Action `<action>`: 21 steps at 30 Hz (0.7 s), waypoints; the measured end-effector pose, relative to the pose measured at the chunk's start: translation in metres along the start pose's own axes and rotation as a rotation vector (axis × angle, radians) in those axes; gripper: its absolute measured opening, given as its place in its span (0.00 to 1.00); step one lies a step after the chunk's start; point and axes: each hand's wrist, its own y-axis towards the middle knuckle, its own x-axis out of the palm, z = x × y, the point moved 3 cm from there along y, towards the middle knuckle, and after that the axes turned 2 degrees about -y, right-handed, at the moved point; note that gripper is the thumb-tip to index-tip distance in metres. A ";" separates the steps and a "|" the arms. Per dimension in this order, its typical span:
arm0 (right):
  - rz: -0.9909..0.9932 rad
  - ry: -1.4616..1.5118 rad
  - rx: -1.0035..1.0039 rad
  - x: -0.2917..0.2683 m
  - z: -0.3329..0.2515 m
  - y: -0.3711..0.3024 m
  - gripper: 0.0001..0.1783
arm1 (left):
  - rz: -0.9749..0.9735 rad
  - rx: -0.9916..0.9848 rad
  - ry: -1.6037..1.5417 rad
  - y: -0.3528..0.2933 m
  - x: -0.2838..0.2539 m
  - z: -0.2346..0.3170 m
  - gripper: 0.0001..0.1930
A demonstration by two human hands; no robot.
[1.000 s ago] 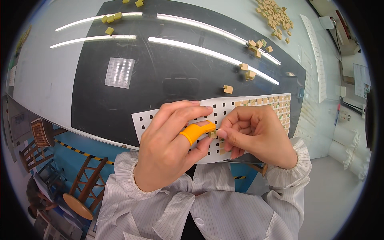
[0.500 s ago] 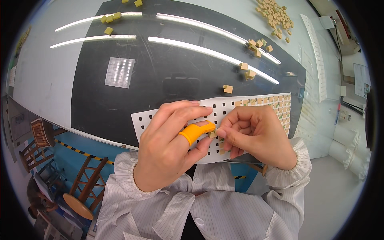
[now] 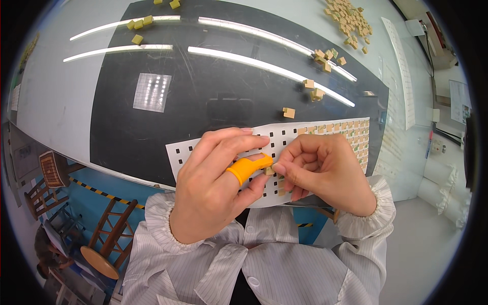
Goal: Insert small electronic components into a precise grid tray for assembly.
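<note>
My left hand (image 3: 206, 190) pinches a small tan wooden block (image 3: 269, 172) between its thumb and index finger. An orange finger sleeve (image 3: 247, 168) covers part of that index finger and leaves an opening over the nail. Right up against the block is my right hand (image 3: 335, 175), its thumb and index finger pressed together; anything between them is too small to make out. Beneath both hands lies a white sheet (image 3: 278, 126) with rows of small black squares. Small tan pieces (image 3: 351, 133) fill its right part in a grid. The hands hide the sheet's middle.
A tan block (image 3: 288, 113) lies just beyond the sheet, with more blocks (image 3: 317, 94) farther right. A large block pile (image 3: 348, 20) sits at the far right, yellowish blocks (image 3: 137, 39) at the far left. A clear gridded square (image 3: 152, 92) rests on the black mat (image 3: 203, 109).
My right thumb and fingertips have shifted very slightly left, against the block. The left hand keeps the same pinch, and the view has moved only a trace.
</note>
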 end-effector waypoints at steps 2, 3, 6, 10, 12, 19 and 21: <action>0.006 0.007 -0.011 0.000 -0.001 -0.001 0.09 | -0.002 0.004 0.000 -0.001 -0.001 0.000 0.13; 0.012 0.015 -0.022 -0.001 -0.002 -0.001 0.10 | -0.005 -0.003 -0.008 -0.001 -0.001 0.000 0.13; 0.004 0.106 -0.039 -0.002 -0.005 -0.001 0.10 | 0.000 -0.035 -0.046 -0.003 -0.002 -0.001 0.15; -0.033 -0.030 -0.107 0.000 -0.003 -0.001 0.10 | 0.047 -0.042 -0.129 -0.006 -0.003 -0.005 0.18; -0.081 -0.116 -0.183 0.004 -0.002 0.000 0.09 | 0.052 -0.035 -0.131 -0.006 -0.006 -0.004 0.19; 0.197 -0.305 -0.617 -0.001 -0.003 -0.001 0.06 | 0.045 -0.035 -0.019 -0.003 -0.006 0.000 0.17; 0.478 -0.496 -0.785 -0.003 -0.004 -0.003 0.05 | 0.017 -0.032 -0.050 -0.004 -0.004 0.002 0.14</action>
